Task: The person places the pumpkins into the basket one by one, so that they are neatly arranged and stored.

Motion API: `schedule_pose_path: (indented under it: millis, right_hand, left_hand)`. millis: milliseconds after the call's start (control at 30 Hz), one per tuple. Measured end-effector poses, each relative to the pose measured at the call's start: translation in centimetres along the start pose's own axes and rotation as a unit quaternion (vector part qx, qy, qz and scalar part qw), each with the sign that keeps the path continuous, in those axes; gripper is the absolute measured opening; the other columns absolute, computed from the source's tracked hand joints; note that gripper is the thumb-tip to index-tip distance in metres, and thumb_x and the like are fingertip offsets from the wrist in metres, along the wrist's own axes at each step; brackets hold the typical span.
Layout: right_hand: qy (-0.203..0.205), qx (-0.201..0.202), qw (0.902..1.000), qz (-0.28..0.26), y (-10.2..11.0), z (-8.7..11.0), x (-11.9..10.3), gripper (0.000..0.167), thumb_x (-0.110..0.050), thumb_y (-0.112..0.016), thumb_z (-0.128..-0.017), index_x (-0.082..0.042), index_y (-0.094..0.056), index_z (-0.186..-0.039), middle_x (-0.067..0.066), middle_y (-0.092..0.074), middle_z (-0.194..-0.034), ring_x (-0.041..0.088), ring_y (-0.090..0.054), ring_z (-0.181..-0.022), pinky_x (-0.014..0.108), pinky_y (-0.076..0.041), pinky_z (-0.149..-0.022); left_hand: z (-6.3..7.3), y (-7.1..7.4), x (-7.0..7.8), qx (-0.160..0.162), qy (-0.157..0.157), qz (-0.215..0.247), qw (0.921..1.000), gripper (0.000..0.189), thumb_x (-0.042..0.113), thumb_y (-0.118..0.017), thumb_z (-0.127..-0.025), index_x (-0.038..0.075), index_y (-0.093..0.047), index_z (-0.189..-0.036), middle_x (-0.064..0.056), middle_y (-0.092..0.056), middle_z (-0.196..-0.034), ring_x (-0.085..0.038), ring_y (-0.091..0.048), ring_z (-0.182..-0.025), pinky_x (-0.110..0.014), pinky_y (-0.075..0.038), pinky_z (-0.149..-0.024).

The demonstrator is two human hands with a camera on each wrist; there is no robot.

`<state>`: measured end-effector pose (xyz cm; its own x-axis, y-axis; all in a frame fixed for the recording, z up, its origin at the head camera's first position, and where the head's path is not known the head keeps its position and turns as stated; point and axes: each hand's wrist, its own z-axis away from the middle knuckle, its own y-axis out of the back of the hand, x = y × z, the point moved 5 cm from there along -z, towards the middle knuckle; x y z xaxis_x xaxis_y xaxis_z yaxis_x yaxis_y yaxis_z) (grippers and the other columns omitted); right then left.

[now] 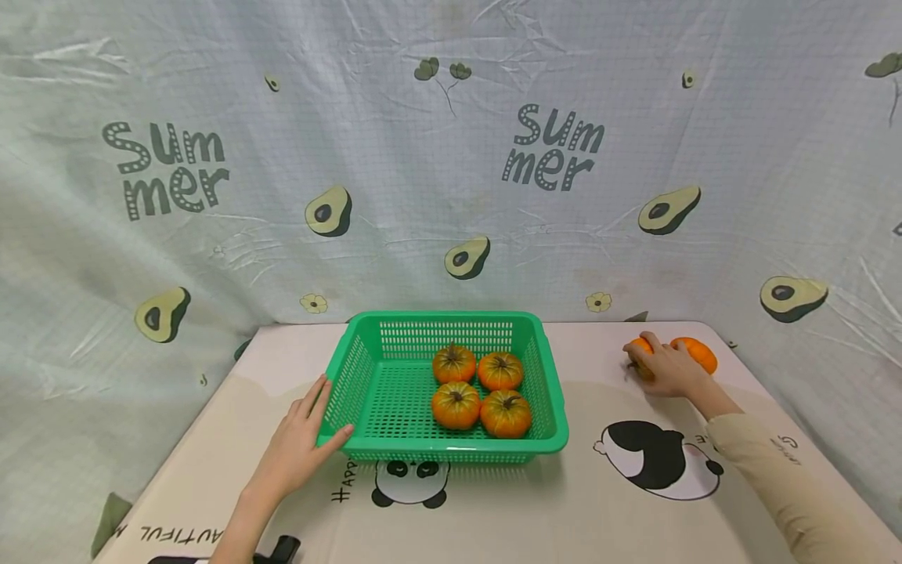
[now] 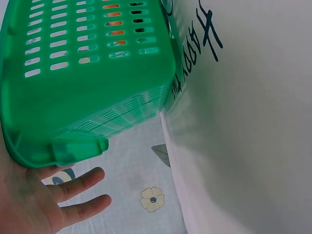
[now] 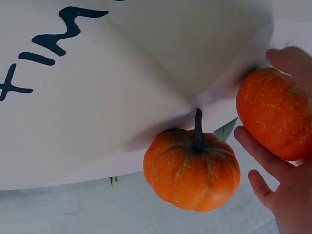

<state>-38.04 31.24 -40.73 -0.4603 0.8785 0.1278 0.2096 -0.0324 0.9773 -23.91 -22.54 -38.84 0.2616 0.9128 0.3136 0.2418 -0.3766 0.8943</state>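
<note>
A green plastic basket [image 1: 458,445] with slotted walls stands mid-table, several small orange pumpkins [image 1: 456,406] grouped in its right half. My left hand [image 1: 296,439] rests at the basket's left rim, thumb over the front corner. In the left wrist view its fingers [image 2: 85,209] stretch out straight beside the rim. Off to the right, my right hand [image 1: 669,370] holds a small orange pumpkin [image 3: 273,114] between thumb and fingers. Another pumpkin [image 3: 192,173], with a dark upright stem, sits on the table close to that hand, partly behind it in the head view.
The pale table cover [image 1: 592,501] carries printed pandas and lettering. Behind the table hangs a white cloth [image 1: 395,157] printed with avocados. A black object [image 1: 285,550] lies at the front left by my left forearm.
</note>
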Motion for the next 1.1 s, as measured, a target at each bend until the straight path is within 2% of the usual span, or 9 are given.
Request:
schedule_pose_path:
  millis: [233,600,800,933,1100]
  right_hand:
    - [0.031,0.036,0.9978,0.046,0.19,0.15,0.04,0.05,-0.019,-0.071,-0.071,-0.013,-0.046,-0.114,0.027,-0.046,-0.112,0.035,-0.056,-0.07,0.053,-0.039,-0.072]
    - [0.038,0.071,0.9942,0.071,0.01,0.04,0.11,0.051,-0.019,-0.075,-0.066,-0.013,-0.048,-0.109,0.021,-0.049,-0.104,0.035,-0.05,-0.074,0.049,-0.037,-0.071]
    - [0.032,0.081,0.9921,0.09,-0.2,0.08,0.31,0.059,-0.029,-0.079,-0.06,-0.013,-0.045,-0.105,0.016,-0.047,-0.098,0.033,-0.048,-0.077,0.049,-0.037,-0.07]
    - [0.022,0.08,0.9925,0.09,-0.23,0.04,0.3,0.06,-0.036,-0.075,-0.061,-0.012,-0.044,-0.106,0.017,-0.047,-0.099,0.034,-0.048,-0.081,0.052,-0.037,-0.071]
    - [0.005,0.071,0.9925,0.099,-0.4,0.1,0.23,0.067,-0.043,-0.072,-0.064,-0.008,-0.046,-0.115,0.018,-0.049,-0.104,0.035,-0.048,-0.086,0.053,-0.037,-0.074]
  left_hand:
    - [-0.05,0.0,0.0,-0.004,0.003,0.005,1.0,0.078,0.045,-0.052,-0.086,-0.001,-0.021,-0.141,-0.017,-0.02,-0.147,-0.039,-0.035,-0.121,-0.058,-0.035,-0.089]
    - [-0.05,0.01,-0.01,0.002,-0.001,0.002,1.0,0.077,0.04,-0.056,-0.085,-0.002,-0.023,-0.14,-0.019,-0.021,-0.146,-0.04,-0.037,-0.119,-0.058,-0.036,-0.088]
    - [0.02,0.04,0.03,0.005,-0.003,0.004,1.0,0.077,0.038,-0.057,-0.084,-0.003,-0.024,-0.14,-0.019,-0.022,-0.146,-0.04,-0.038,-0.118,-0.057,-0.036,-0.088]
    - [0.03,0.04,-0.01,0.008,-0.003,0.001,1.0,0.077,0.039,-0.057,-0.084,-0.003,-0.024,-0.14,-0.019,-0.022,-0.146,-0.04,-0.038,-0.118,-0.057,-0.037,-0.088]
    - [0.02,0.07,0.02,0.01,-0.004,0.001,0.9999,0.077,0.038,-0.057,-0.084,-0.003,-0.024,-0.14,-0.019,-0.023,-0.145,-0.039,-0.038,-0.118,-0.057,-0.037,-0.087]
